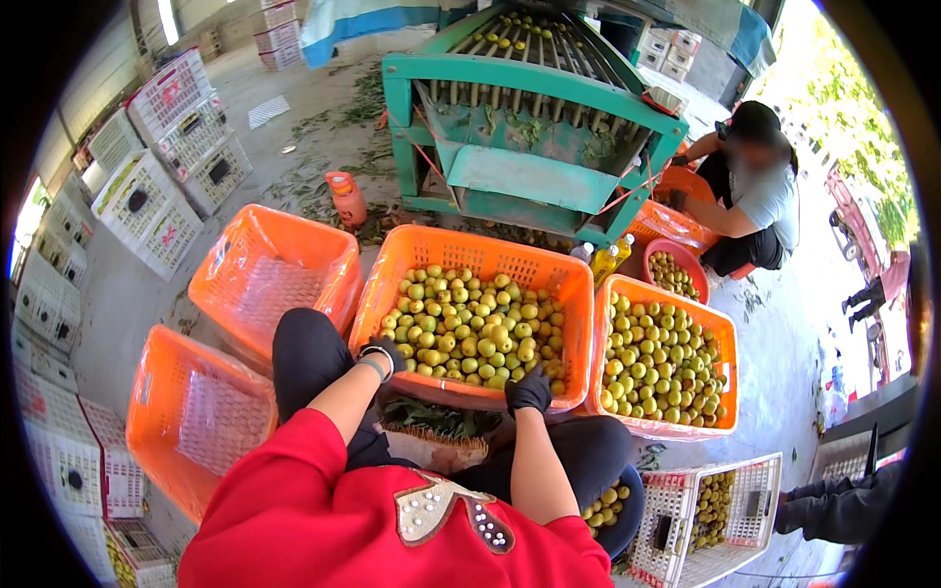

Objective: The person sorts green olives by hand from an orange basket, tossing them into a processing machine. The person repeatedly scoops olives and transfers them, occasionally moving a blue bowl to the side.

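A large orange crate (470, 245), lined with clear plastic, stands in front of me, holding many small round yellow-green fruits (470, 328). My left hand (384, 355), in a dark glove, is closed over the crate's near rim by its left corner. Further right on the same rim, my right hand (529, 392) is closed too, its dark-gloved fingers beside the fruits. No fruit shows in either hand, though the undersides of the fingers are hidden. Dark green leaves (441, 419) lie in a container between my knees, just below the crate.
Right of the crate is another orange crate (725, 367) of fruit; two lined orange crates (206, 284) stand left. Ahead is a green sorting machine (539, 88). A person (765, 186) crouches by a red basin (698, 269). White crates (186, 127) are stacked far left; one (676, 490) lies near right.
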The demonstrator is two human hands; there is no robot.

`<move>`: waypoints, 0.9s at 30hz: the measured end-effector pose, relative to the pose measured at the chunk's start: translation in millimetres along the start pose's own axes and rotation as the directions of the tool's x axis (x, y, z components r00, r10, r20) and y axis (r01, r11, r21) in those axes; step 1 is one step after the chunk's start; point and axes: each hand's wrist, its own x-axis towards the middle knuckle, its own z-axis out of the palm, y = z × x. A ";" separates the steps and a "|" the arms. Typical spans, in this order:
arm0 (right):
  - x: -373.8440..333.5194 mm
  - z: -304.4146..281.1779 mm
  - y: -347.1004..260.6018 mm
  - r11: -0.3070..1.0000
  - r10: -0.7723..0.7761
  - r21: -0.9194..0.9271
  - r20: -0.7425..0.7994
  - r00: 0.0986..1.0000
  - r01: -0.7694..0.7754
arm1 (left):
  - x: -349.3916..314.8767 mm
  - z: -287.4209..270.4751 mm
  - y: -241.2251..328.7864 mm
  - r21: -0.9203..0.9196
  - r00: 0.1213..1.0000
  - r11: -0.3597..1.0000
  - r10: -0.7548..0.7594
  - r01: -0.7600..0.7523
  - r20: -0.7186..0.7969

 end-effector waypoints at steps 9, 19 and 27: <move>54.4 -18.1 12.3 0.945 0.320 -0.229 0.492 0.810 -0.234 | 58.6 17.0 -11.8 -0.126 0.964 0.974 -0.162 0.191 0.209; 58.0 22.6 -30.9 0.956 0.050 0.257 0.323 0.945 -0.138 | 43.6 25.4 53.7 -0.421 0.989 0.896 -0.107 0.139 0.098; 96.1 10.8 -63.3 0.615 -0.176 0.715 0.537 0.825 -0.334 | 39.1 11.5 80.9 -0.752 0.848 0.514 0.519 -0.413 -0.112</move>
